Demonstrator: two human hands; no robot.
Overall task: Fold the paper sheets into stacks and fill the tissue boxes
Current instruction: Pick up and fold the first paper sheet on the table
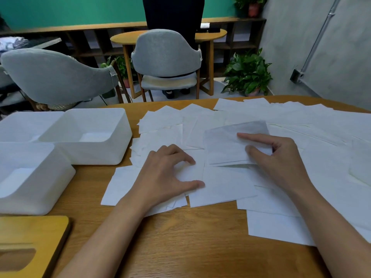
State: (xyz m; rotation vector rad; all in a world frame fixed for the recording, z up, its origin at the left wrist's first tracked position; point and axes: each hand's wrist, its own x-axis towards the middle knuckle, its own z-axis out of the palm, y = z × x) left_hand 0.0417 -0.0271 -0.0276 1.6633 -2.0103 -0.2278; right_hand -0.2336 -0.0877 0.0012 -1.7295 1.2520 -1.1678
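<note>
- Your left hand [166, 175] rests on the flat sheets [218, 187] near the table's [180, 237] middle. The fingers are arched, the tips and thumb press the paper, and nothing is gripped. Your right hand [279, 159] pinches a folded sheet [226, 145] between thumb and forefinger, with its far edge raised off the pile.
- At the far left, the wooden lid [40, 227] with its slot lies off to the side, fitted to nothing.
- The white tissue boxes [96, 157] stand open just beside the paper. I see no stack in them, though the pale patches on their floors are hard to read.
- From the middle to the right edge, loose sheets [321, 137] cover most of the table, overlapping and mostly unfolded.
- You look to be early in the task. One sheet is being folded, no finished stack is visible, and filling and lidding are all still to come.
- Both forearms reach in from the near edge. The left wrist is low, with the palm hovering over the paper, and the right wrist is turned inward, so the pinched sheet sits just beyond and to the right of your left fingertips, with the hands near each other but apart.
</note>
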